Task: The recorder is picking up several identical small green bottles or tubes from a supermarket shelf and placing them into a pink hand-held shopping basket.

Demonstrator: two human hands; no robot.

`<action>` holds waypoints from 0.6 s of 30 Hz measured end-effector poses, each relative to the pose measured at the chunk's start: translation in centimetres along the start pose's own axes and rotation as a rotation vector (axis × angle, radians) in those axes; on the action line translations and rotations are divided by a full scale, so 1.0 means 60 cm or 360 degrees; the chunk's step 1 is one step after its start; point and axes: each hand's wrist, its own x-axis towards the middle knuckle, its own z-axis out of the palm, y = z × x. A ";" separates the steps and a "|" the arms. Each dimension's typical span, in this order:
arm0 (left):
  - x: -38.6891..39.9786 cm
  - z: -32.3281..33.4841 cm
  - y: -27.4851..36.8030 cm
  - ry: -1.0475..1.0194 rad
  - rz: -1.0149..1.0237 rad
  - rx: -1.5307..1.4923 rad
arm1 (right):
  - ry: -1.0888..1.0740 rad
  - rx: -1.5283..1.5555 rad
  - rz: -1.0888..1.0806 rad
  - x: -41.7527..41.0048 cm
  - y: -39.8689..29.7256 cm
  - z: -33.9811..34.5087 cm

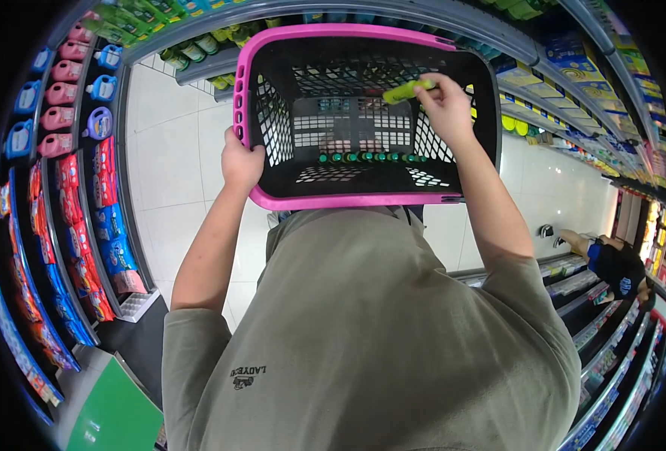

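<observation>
A black plastic shopping basket with a pink rim and handle is right in front of me. My left hand grips the pink handle at its left end. Over the right part of the basket, my right hand holds a small yellow-green bottle, tilted, between thumb and fingers. Several small bottles with green caps stand in a row inside, along the basket wall nearest my body.
Shelves with pink detergent jugs and red bags rise at the left. Stocked shelves run beyond the basket and along the right. A person is in the aisle at the far right.
</observation>
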 end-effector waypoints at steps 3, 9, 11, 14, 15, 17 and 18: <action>-0.001 0.001 -0.004 0.0003 -0.0018 0.0018 | -0.0211 -0.0494 0.0101 -0.010 0.072 0.021; -0.003 -0.003 0.006 -0.0029 -0.0088 0.0025 | -0.0818 -0.1078 0.0284 -0.024 0.256 0.060; -0.002 -0.001 0.002 -0.0029 -0.0072 0.0012 | -0.0983 -0.1240 0.0338 -0.025 0.293 0.073; -0.002 -0.001 -0.005 -0.0013 -0.0039 -0.0004 | -0.1246 -0.1477 0.0398 -0.033 0.348 0.096; -0.002 -0.002 -0.002 -0.0017 -0.0051 0.0004 | -0.1339 -0.1551 0.0411 -0.035 0.355 0.101; -0.002 -0.004 0.006 -0.0056 -0.0134 0.0004 | -0.1328 -0.1499 0.0448 -0.045 0.366 0.104; -0.003 -0.005 0.006 -0.0056 -0.0144 0.0011 | -0.1359 -0.1516 0.0504 -0.048 0.368 0.104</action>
